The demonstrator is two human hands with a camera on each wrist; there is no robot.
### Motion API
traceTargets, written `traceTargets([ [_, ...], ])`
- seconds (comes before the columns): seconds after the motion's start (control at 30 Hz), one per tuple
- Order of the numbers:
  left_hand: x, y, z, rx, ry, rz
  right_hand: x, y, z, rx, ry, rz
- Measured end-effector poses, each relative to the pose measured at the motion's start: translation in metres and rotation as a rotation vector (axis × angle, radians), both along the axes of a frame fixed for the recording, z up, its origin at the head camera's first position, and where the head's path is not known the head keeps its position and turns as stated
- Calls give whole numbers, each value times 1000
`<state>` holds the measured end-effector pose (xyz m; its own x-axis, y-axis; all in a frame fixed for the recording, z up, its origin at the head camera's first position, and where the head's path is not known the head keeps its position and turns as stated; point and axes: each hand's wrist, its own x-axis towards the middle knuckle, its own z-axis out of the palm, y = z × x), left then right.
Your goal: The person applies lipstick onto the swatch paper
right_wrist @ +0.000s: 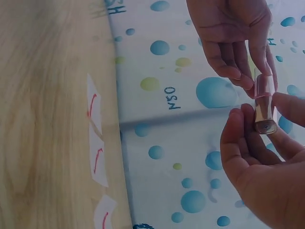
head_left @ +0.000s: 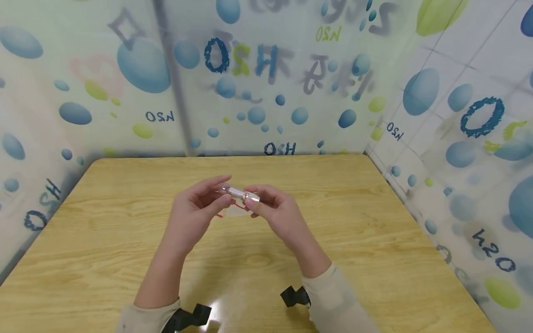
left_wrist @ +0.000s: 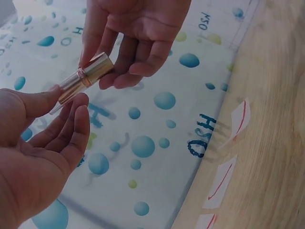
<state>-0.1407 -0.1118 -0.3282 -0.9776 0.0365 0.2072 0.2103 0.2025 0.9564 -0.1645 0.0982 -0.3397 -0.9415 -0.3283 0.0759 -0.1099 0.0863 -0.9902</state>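
Observation:
A shiny gold lipstick tube (head_left: 239, 193) with a clear end is held above the table, slightly tilted, between both hands. My left hand (head_left: 193, 210) pinches the clear end between thumb and fingers. My right hand (head_left: 281, 210) grips the gold metallic end with thumb and fingers. In the left wrist view the lipstick tube (left_wrist: 80, 82) runs diagonally from one hand to the other, with a band around its middle. From the right wrist the gold end of the lipstick tube (right_wrist: 265, 114) shows closest. Fingers partly cover both ends.
White paper pieces with red marks (left_wrist: 222, 183) lie in a row on the wooden table (head_left: 354, 222), partly behind the hands in the head view. Patterned curtains (head_left: 258, 92) with blue drops stand behind the table and at its sides. A black wrist mount (head_left: 191, 317) sits at each sleeve.

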Motion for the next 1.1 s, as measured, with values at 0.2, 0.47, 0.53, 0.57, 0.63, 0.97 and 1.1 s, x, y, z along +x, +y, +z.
traceTargets([
  [0.2,-11,6,0,-3,27,-18,-9,7,8,141,48,79],
  [0.47,-24,11,-5,-19,41,-74,-19,10,13,246,25,122],
  [0.53,-26,13,-5,-38,38,-90,-22,10,12,259,23,129],
  [0.57,-26,14,-5,-51,35,-97,-23,10,12,266,23,132],
  [0.63,-27,16,-6,-73,31,-112,-24,11,12,275,20,141],
  [0.97,-30,11,-13,-128,43,-85,-44,26,8,405,23,98],
  [1.1,-32,0,-20,-156,45,-51,-58,39,1,474,40,56],
])
